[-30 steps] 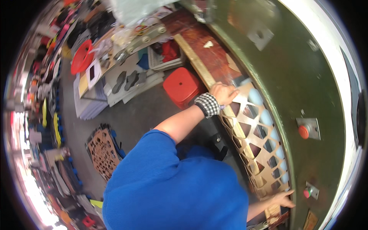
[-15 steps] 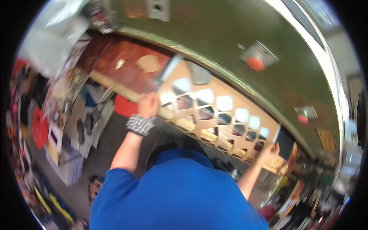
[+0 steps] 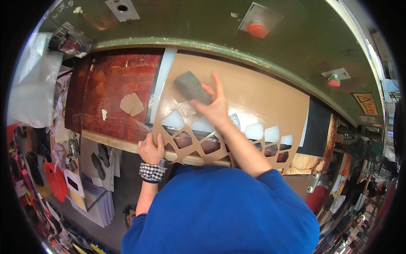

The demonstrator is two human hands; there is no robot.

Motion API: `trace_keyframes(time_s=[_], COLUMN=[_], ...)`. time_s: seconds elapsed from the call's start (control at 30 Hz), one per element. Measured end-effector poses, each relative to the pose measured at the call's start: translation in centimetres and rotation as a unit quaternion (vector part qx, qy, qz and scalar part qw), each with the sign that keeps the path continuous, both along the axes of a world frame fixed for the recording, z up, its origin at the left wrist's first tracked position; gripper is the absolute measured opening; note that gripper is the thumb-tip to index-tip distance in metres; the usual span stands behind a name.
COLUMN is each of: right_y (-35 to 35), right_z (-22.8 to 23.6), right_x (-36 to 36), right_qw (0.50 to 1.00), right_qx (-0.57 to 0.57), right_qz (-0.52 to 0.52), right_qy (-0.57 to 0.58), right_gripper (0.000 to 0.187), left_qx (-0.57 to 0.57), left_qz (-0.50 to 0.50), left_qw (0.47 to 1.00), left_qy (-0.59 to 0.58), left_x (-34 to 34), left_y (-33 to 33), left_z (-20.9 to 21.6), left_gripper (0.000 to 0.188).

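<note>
A tan sheet with rows of angular cut-outs along its near side lies over a pale board on the bench. My left hand, with a checked band at the wrist, is closed at the sheet's near left corner. My right hand reaches across the sheet, its thumb and a finger against a dark grey angular block that looks like a cutting die. One finger points up, away from it. The block is slightly blurred. An outline of its shape shows in the sheet just beside it.
Small tan cut pieces lie on the worn red bench top to the left. A green machine beam with a red button spans the far side. Black matting shows at right. Grey boards stand below left.
My right hand has left the sheet's right end and moved left onto the dark block. The left hand stays at the near left corner. The view has turned.
</note>
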State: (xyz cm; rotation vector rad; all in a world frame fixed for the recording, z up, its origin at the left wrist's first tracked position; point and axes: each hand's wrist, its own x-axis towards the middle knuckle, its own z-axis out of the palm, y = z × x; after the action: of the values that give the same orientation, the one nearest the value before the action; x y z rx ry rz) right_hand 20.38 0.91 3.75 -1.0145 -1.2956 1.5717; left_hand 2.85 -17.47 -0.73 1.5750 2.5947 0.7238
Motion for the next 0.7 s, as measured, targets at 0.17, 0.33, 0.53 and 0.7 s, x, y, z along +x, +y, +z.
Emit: trace_keyframes(time_s=[0.17,0.33,0.53,0.7], right_y=[0.5,0.7,6.4,14.5], right_z=[0.3,-2.3,1.2,8.1], right_x=[4.1,3.5,11.3,22.8], right_qw=[0.978,0.878,0.848,0.715], right_qx=[0.134,0.359,0.342,0.318], right_qz=[-0.041,-0.044,-0.257,-0.498], right_qy=[-0.152,-0.313,-0.313,-0.373], right_gripper=[0.106,0.102,0.075,0.089], left_qx=[0.002,0.010,0.031,0.023], left_qz=[-0.016,-0.020,-0.011,0.001], left_qw=[1.000,1.000,0.999,0.999], left_qy=[-0.018,-0.014,0.002,0.030], left_x=[-0.3,-0.5,-0.9,-1.3], left_y=[-1.1,-0.1,3.9,8.9], left_z=[0.0,0.1,-0.2,-0.4], left_gripper=[0.022,0.022,0.024,0.027])
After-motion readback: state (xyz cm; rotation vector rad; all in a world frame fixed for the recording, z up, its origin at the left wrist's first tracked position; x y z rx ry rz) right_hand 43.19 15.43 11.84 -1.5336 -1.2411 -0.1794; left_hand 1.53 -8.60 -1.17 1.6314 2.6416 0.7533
